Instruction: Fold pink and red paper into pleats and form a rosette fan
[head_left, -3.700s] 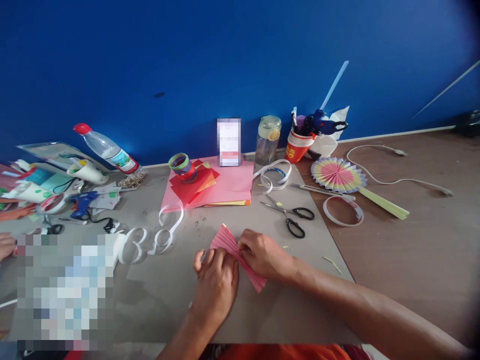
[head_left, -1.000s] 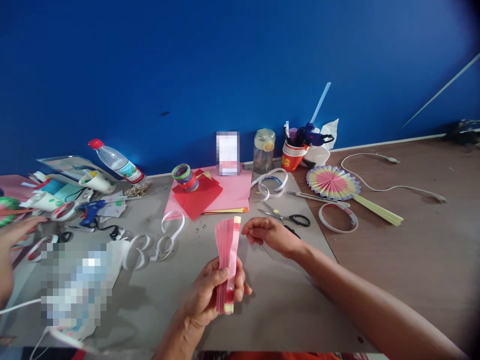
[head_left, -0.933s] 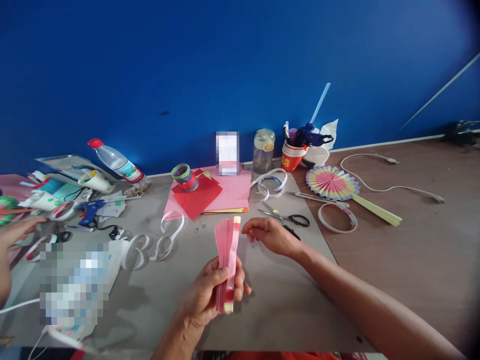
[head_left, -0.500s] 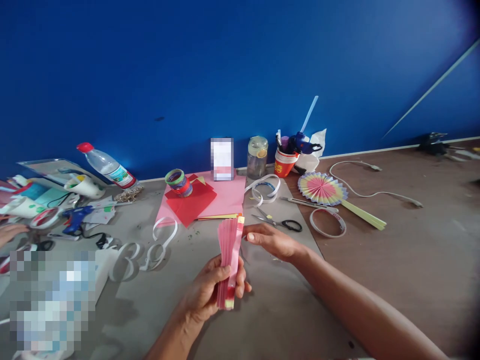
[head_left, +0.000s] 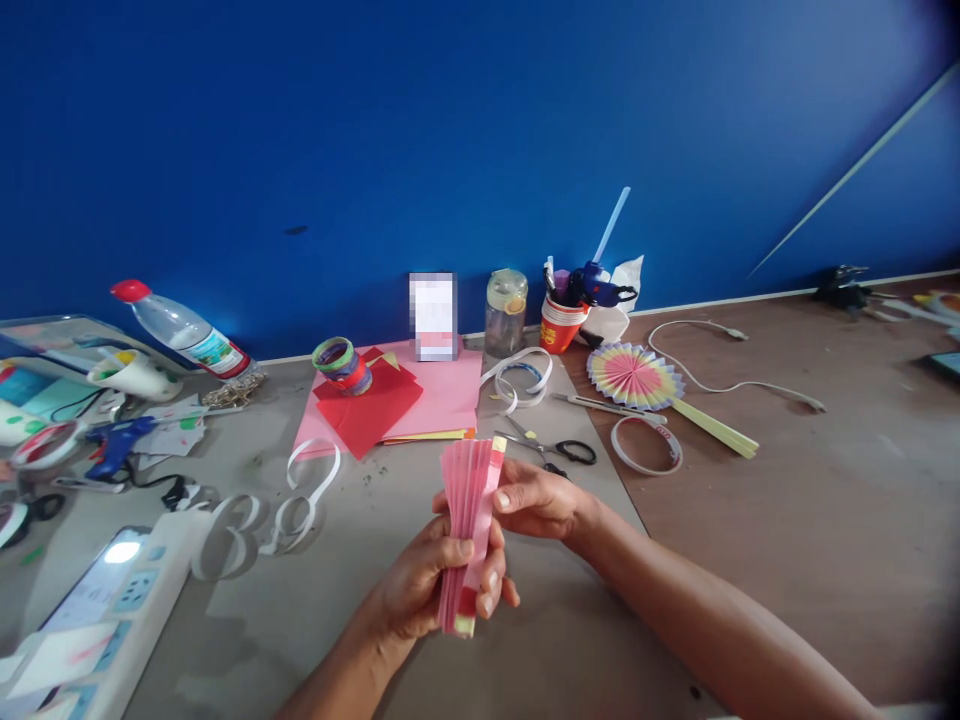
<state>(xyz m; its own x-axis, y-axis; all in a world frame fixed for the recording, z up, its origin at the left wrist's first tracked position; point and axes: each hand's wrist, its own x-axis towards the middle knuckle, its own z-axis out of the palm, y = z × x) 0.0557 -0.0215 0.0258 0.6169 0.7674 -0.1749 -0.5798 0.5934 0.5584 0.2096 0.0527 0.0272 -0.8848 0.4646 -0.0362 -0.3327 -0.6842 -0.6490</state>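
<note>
Pink paper bundle [head_left: 469, 490] (just one), two hands [head_left: 412, 575]

Paper in my left hand [head_left: 416, 585]: pink pleats [head_left: 463, 510], matt, ridged by sharp creases. Fan [head_left: 636, 378]: likewise paper, matt, ribbed. Scissors [head_left: 546, 449]: metal blades, smooth black plastic handles. Bottle [head_left: 187, 335]: clear plastic, glossy. Jar [head_left: 506, 320]: transparent, smooth; glass or plastic, I can't tell. Mat [head_left: 600, 630]: grey, matt. Table [head_left: 787, 520]: brown, wood-like, faint sheen. Wall [head_left: 450, 130]: smooth blue.

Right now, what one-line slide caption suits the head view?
Left hand grips pleated pink paper, right hand at its edge; scissors and fan lie beyond.
</note>
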